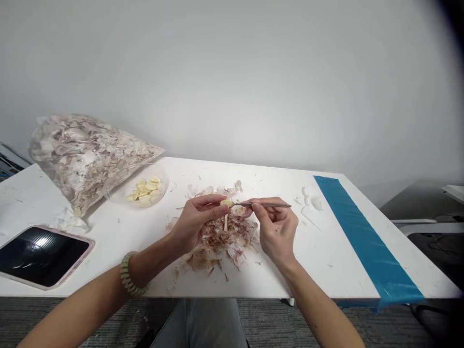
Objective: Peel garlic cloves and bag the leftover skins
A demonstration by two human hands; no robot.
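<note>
Between the thumb and fingers of my left hand [197, 220] is a pale garlic clove [226, 203]. My right hand [277, 224] grips a thin metal tool [270, 205], perhaps tweezers or a small knife; its kind is not clear. The tool's tip points left and meets the clove's right end. Both hands are above a heap of papery garlic skins [221, 241] on the white table. A pale garlic stem [225, 222] sticks up from the heap below the clove.
A clear round bowl [165, 186] of peeled cloves stands left of my hands. Behind it leans a large clear bag [83, 154] stuffed with skins. A phone [45, 256] lies at front left. White scraps [311, 199] and a blue tape strip [358, 237] are on the right.
</note>
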